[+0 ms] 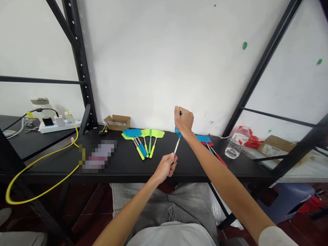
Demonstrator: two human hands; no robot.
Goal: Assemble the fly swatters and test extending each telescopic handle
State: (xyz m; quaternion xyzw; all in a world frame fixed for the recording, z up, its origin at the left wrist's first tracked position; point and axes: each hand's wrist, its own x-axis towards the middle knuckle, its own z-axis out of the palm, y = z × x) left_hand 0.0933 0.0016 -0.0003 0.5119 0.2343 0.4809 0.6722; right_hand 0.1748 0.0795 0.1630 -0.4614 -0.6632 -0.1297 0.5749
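Over the front of the black table, both hands hold a blue fly swatter point(176, 146) upright, slightly tilted. My left hand point(166, 167) is wrapped round its handle at the lower end. My right hand point(184, 119) is closed in a fist round its blue head, most of which the fingers hide. The metal shaft shows between the two hands. Left of them, several green, yellow-green and blue fly swatters point(150, 143) lie fanned out on the table. To the right, blue and red fly swatters point(204, 138) lie partly behind my right forearm.
An open cardboard box point(118, 122) stands at the back left of the black table point(128, 171). A pixelated flat object point(101, 155) and a looped yellow cable point(41, 155) are at the left. On the right stands a clear plastic bottle point(234, 147). Black metal posts point(79, 58) flank the workspace.
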